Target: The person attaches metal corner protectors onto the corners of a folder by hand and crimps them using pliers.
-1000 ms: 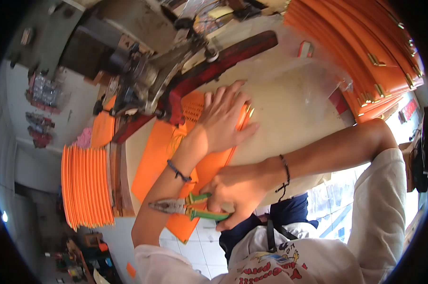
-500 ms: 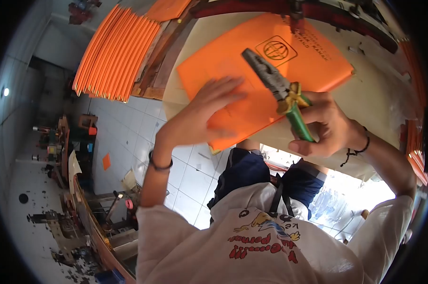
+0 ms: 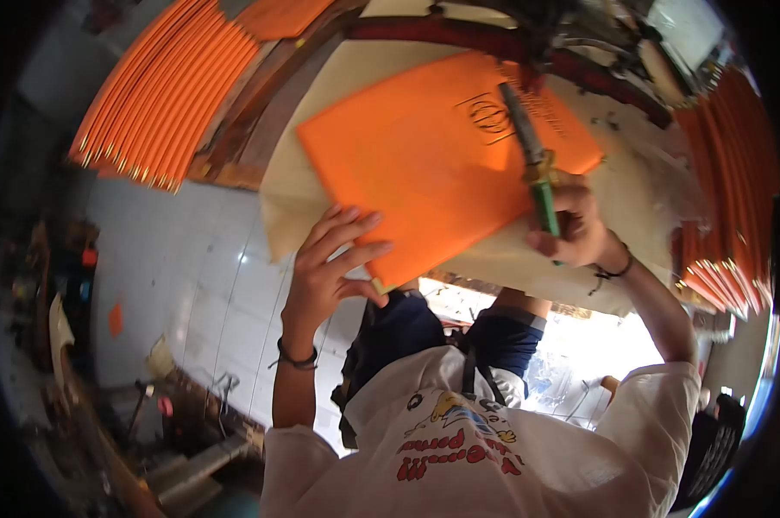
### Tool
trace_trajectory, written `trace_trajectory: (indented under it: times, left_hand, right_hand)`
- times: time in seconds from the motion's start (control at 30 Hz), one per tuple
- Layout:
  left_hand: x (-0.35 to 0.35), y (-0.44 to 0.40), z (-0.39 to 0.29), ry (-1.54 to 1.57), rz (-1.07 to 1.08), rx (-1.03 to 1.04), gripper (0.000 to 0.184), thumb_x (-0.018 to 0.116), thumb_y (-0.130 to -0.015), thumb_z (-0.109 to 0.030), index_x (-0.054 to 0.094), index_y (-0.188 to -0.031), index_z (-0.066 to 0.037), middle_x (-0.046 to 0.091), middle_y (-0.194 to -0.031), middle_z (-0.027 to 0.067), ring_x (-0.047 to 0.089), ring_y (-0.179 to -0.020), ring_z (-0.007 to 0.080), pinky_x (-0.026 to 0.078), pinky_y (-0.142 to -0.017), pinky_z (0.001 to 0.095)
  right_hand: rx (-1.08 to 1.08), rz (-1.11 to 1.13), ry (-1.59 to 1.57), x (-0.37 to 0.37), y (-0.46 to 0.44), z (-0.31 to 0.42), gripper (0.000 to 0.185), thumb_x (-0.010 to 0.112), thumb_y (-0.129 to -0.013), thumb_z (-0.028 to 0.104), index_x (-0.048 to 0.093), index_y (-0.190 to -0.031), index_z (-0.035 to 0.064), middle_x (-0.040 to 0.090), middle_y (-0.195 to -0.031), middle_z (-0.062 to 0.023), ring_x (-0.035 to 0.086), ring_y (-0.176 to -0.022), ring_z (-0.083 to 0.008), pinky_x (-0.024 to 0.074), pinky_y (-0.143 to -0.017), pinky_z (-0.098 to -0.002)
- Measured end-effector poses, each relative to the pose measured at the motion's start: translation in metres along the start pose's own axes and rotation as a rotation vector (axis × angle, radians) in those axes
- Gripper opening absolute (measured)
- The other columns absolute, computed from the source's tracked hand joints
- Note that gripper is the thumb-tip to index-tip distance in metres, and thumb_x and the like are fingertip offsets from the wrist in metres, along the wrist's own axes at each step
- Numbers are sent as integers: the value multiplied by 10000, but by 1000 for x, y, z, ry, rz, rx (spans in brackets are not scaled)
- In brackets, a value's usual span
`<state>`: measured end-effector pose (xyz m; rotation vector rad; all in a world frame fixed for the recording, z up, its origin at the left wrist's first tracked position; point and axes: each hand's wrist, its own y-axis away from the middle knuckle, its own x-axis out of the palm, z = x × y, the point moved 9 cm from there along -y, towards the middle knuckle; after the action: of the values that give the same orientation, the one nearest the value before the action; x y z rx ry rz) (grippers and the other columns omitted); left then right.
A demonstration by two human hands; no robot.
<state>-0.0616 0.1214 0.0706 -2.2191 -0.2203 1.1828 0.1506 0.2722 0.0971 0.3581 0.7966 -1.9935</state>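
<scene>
On work surface [image 3: 297, 194], one orange folder [image 3: 390, 155]; left hand [image 3: 325, 266] spread at corner, right hand [image 3: 580, 226] clamped on one pliers [image 3: 538, 173].

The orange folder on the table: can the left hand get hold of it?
Most likely yes: the left hand is at a near corner of the orange folder, with nothing visible blocking it.

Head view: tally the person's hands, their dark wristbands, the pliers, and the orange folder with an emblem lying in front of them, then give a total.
Hands: 2 (left hand, right hand)
Dark wristbands: 2
Pliers: 1
Emblem-printed orange folder: 1
Total: 6
</scene>
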Motion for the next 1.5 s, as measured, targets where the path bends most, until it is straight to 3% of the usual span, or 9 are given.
trace_trajectory:
  times: [0.23,0.4,0.5,0.83,0.97,1.13,1.23,1.33,1.5]
  left_hand:
    - [-1,5,-3,-94,-191,169,595,627,-656,-590,707,-978,-96,677,-1158,82,604,-1105,303,475,-981,463]
    - [-2,13,-13,-190,-207,270,609,643,-687,-673,688,-990,-146,682,-1101,75,618,-1040,279,530,-893,442]
    - [8,20,-37,-271,-237,358,583,656,-723,-720,691,-970,-193,682,-1058,79,616,-943,245,555,-802,401]
    - [0,52,-88,-436,-265,400,635,588,-720,-802,655,-925,-205,661,-892,47,572,-773,224,504,-661,350]
    - [-12,55,-86,-425,-257,264,633,672,-654,-785,657,-892,-199,619,-911,19,565,-782,239,461,-722,416]
    - [-10,40,-69,-401,-256,0,613,759,-527,-718,669,-867,-216,587,-974,-2,535,-929,251,412,-809,436]
    - [-2,37,-59,-332,-246,-168,551,755,-550,-687,688,-869,-243,585,-1022,-23,502,-1002,245,355,-896,458]
    - [5,32,-55,-333,-233,-255,551,732,-544,-691,692,-878,-255,581,-1040,-23,469,-1049,257,290,-929,464]
    - [21,28,-53,-307,-264,-325,554,688,-551,-720,698,-873,-270,568,-1069,-28,422,-1058,258,237,-930,451]
  right_hand:
    - [-1,-63,138,7,6,25,197,749,-708,112,604,-704,-22,624,-1093,-222,614,-964,-340,493,-823,-378]
    - [68,-276,267,-4,28,33,217,743,-706,182,613,-675,11,612,-823,-127,582,-743,-287,469,-677,-375]
    - [389,-337,196,-7,53,9,241,698,-765,213,598,-662,19,556,-713,-90,548,-779,-243,460,-742,-392]
    - [69,-313,127,28,23,33,270,740,-727,198,568,-649,6,604,-912,-169,576,-782,-330,461,-733,-396]
    - [-103,-389,81,35,-5,53,257,741,-732,146,537,-651,12,563,-783,-136,540,-698,-329,441,-659,-401]
    - [116,-208,21,49,-25,37,307,709,-773,254,551,-643,25,443,-605,-140,504,-638,-317,414,-627,-409]
    - [-11,-225,87,42,-18,53,312,716,-761,251,538,-628,32,468,-626,-145,502,-677,-331,393,-720,-452]
    - [247,-111,15,28,14,55,234,700,-739,231,583,-675,39,562,-755,-108,552,-804,-277,403,-837,-415]
    - [498,-236,-119,17,83,51,388,667,-700,245,592,-941,-50,551,-1005,-160,575,-880,-211,458,-751,-324]
